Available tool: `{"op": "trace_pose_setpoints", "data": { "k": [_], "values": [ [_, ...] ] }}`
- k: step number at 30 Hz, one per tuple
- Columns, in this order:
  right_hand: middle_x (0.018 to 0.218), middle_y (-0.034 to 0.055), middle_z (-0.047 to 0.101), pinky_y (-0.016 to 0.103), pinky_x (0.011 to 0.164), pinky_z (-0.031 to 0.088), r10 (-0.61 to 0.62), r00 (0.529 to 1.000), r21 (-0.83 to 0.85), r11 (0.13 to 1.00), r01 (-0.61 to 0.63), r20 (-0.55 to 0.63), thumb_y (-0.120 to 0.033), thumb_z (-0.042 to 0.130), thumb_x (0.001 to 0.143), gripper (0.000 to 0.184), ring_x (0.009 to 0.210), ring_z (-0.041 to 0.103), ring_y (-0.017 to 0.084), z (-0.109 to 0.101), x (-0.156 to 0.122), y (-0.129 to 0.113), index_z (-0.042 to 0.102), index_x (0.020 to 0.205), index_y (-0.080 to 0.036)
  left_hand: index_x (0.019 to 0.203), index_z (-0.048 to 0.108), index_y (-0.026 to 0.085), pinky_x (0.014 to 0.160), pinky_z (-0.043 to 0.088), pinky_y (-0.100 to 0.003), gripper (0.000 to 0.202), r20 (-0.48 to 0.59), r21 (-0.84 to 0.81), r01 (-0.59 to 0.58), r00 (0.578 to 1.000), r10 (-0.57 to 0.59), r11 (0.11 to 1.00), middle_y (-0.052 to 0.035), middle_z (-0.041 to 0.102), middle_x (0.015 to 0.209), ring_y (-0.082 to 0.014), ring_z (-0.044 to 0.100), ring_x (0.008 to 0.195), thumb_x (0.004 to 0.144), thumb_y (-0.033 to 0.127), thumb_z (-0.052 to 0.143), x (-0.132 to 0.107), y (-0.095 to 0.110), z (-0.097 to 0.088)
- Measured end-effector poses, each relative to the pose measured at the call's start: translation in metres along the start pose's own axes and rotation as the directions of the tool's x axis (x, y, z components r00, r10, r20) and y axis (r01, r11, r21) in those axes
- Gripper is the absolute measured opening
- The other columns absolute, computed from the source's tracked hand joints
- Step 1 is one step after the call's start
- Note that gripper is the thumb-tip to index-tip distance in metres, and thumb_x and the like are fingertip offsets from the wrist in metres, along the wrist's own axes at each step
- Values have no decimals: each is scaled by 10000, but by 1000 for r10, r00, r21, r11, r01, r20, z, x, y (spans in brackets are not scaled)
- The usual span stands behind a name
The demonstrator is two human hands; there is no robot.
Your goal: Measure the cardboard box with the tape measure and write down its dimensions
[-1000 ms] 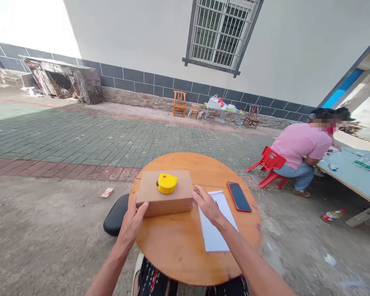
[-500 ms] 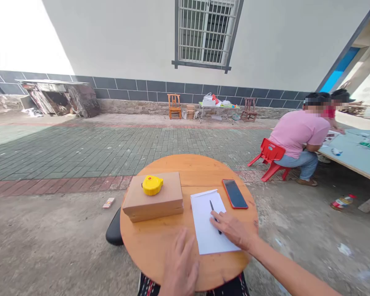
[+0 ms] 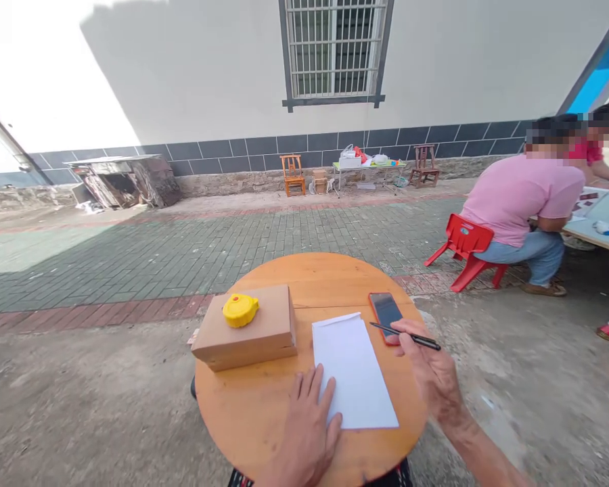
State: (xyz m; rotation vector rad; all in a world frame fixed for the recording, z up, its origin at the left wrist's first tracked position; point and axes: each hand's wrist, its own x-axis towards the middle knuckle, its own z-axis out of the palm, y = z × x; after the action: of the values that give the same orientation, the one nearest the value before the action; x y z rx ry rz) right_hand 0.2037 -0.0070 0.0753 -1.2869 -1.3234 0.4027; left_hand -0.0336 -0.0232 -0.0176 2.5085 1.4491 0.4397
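So, going left to right on your round bench (image 3: 248, 412): there's a cardboard box (image 3: 254, 338) sitting close to the left edge, and a yellow tape measure (image 3: 240, 310) parked flat on top of it. My guess is that's just handy stacking: it's within reach, and the middle of the bench stays free for your hands.

Next is your left hand (image 3: 309, 419), near the front edge. It's palm down, fingers spread and gripping nothing, lying across the left side of the white paper (image 3: 355, 372). Looks to me like you're using it as a paperweight so the paper doesn't slide. The paper lies right of the bench's middle, running toward the front edge, and its far end is a bit folded or curled up.

Then the phone (image 3: 384, 310), lying near the right edge, just beside the paper but off it, probably so it isn't in the way.

Your right hand (image 3: 431, 368) is over by that right edge, thumb and fingers pinching a black pen (image 3: 426, 342). The pen's thin end points left, across the phone, apparently in a writing-type grip. It's not touching the paper.
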Motion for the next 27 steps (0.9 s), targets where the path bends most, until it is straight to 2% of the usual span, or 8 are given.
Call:
{"op": "trace_pose_setpoints", "data": {
  "k": [4,8,15,18,20,23,25,27],
  "values": [
    [701,18,643,272,523,511,294,955,237,926,-292,29,-511,541,921,371,581,609,152,4,-10,0,683,1013,-180,1398,507,243,1152,298,-558,525,24,10,-6,1000,6,1000,-119,384,1525,-328,357,1403,922,463,493,-1,1,-6],
    [738,54,706,274,490,536,401,912,317,857,-406,85,-532,703,793,381,650,705,217,24,-17,8,637,900,-171,1384,522,253,1139,314,-565,531,34,7,11,999,-12,1000,-123,401,1515,-336,384,1386,910,491,503,2,2,-8],
    [842,75,717,299,563,564,411,900,290,852,-436,148,-504,621,859,364,744,716,224,52,-5,20,645,1007,-171,1353,543,256,1069,390,-572,514,-30,15,-25,999,25,1000,-128,462,1474,-355,471,1300,892,483,537,6,-1,-8],
    [646,2,656,266,540,531,362,921,184,904,-385,145,-475,640,851,287,585,650,164,63,3,27,604,895,-194,1304,569,228,1025,423,-568,502,-67,13,-71,995,71,997,-149,519,1410,-359,511,1231,862,466,584,14,-4,-12],
    [564,-28,609,259,531,514,319,935,131,931,-340,154,-474,611,870,280,519,602,144,71,7,33,601,914,-197,1237,592,199,979,463,-531,414,-69,9,-100,993,100,995,-146,566,1340,-334,543,1161,859,368,596,25,-6,-16],
    [685,12,665,265,570,526,269,940,58,956,-287,208,-477,526,916,321,622,659,166,82,11,42,636,1007,-189,1058,625,177,838,536,-446,223,-30,12,-143,989,144,990,-109,637,1192,-270,597,983,865,160,516,46,-9,-20],
    [758,27,677,260,573,527,262,934,0,963,-270,242,-467,526,917,302,665,684,173,88,13,48,648,954,-193,974,622,176,759,556,-416,204,-14,11,-167,986,167,986,-93,659,1112,-248,607,891,869,101,465,57,-12,-17],
    [716,12,658,255,556,519,275,928,-54,961,-270,252,-446,563,897,259,620,678,169,93,15,53,635,885,-198,947,618,176,722,565,-405,201,-26,4,-175,984,175,985,-88,665,1077,-245,611,865,875,89,451,63,-14,-12]
  ]
}}
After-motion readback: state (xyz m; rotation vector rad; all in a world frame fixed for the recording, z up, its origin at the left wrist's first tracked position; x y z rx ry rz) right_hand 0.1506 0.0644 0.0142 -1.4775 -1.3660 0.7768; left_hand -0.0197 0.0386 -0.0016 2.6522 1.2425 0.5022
